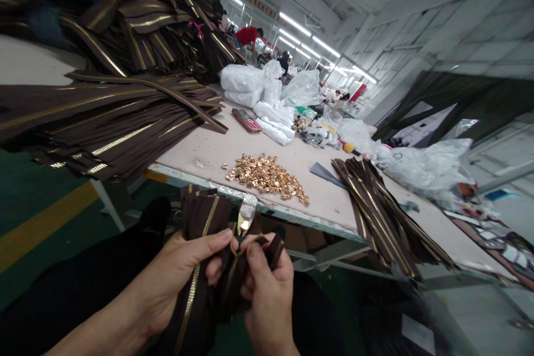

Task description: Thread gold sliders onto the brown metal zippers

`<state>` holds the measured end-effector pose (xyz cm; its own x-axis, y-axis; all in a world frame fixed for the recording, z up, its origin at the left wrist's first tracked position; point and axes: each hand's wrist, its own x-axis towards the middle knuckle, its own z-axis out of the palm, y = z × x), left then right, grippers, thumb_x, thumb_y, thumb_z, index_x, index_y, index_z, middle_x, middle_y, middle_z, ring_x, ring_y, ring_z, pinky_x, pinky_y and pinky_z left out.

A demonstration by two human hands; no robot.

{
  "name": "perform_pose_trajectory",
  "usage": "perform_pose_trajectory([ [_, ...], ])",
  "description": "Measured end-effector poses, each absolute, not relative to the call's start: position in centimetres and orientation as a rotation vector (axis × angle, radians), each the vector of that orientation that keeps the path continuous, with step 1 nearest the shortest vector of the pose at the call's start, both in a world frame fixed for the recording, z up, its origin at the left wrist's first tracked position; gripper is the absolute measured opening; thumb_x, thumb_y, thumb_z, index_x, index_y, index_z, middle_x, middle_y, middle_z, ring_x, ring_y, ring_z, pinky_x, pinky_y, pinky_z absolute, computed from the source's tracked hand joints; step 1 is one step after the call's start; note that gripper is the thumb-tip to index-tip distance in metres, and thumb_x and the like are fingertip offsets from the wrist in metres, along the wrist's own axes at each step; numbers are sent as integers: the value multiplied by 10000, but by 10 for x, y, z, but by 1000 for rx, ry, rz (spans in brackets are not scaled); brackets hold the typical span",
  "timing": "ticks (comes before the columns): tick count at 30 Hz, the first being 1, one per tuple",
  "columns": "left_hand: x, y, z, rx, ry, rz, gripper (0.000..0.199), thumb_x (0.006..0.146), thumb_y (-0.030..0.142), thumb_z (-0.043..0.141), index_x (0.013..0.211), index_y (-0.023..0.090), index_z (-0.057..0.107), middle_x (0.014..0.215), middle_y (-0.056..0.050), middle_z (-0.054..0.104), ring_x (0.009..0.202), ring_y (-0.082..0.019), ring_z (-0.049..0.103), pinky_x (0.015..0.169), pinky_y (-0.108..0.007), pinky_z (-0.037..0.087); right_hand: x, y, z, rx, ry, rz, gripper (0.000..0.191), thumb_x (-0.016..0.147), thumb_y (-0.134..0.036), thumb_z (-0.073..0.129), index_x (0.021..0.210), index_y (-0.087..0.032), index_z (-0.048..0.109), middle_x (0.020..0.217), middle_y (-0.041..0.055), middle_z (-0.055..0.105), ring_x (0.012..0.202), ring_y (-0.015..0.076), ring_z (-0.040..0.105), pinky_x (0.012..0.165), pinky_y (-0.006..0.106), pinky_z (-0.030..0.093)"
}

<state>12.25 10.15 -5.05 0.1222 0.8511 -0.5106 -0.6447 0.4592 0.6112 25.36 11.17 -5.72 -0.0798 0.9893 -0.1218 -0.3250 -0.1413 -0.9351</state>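
Note:
Brown zipper tapes with gold teeth hang over my lap at the table's front edge. My left hand is closed on these tapes, its thumb pointing right. Thumb and fingers of my right hand pinch the end of a brown zipper tape just right of it. Between and above the fingertips, a small metal fixture wrapped in clear plastic sticks out from the table edge. Behind it on the tabletop lies a pile of small gold metal pieces.
Brown zippers are heaped at the left, overhanging the table. Another zipper bundle hangs over the right front edge. A red phone, white plastic bags and a grey strip lie behind. A person in red is far back.

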Motion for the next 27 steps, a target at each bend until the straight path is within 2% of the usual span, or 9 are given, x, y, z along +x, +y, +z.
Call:
perform_pose_trajectory([
  [2,119,106,-52,283,944,1081,413,530,457,913,521,168,618,421,39,478,408,-86,416,450,-216,362,253,114,-54,-1038,-704,1690,462,639,-536,858,770,-159,624,552,-59,542,354,-3,234,318,131,166],
  [3,117,108,-52,303,967,1080,411,525,457,910,513,166,619,417,37,478,405,-84,414,438,-210,350,253,115,-53,-1036,-637,1755,469,601,-508,875,744,-154,602,551,-61,548,349,-19,189,313,124,126],
  [6,115,113,-48,355,1024,1073,392,502,441,908,531,140,659,427,36,486,408,-60,386,421,-179,321,253,119,-47,-1029,-553,1846,437,567,-394,868,690,-167,516,568,-60,576,347,-32,201,311,107,128],
  [9,116,116,-42,362,1049,1040,393,472,418,905,596,98,713,506,-4,580,421,-36,374,418,-158,309,251,121,-44,-1057,-534,1868,416,565,-344,822,674,-189,452,521,-86,539,340,-26,213,309,100,131],
  [13,118,118,-39,369,1090,1066,342,457,359,886,616,100,731,564,-57,667,413,-38,410,406,-151,304,250,122,-44,-1052,-538,1889,365,568,-310,771,659,-189,438,508,-94,527,332,-32,196,309,100,116],
  [27,123,124,-34,395,1060,1100,265,480,325,851,517,119,688,471,-20,618,386,-43,425,384,-142,339,245,125,-41,-1057,-553,1877,358,583,-282,741,701,-209,411,518,-105,524,347,-22,188,333,106,111],
])
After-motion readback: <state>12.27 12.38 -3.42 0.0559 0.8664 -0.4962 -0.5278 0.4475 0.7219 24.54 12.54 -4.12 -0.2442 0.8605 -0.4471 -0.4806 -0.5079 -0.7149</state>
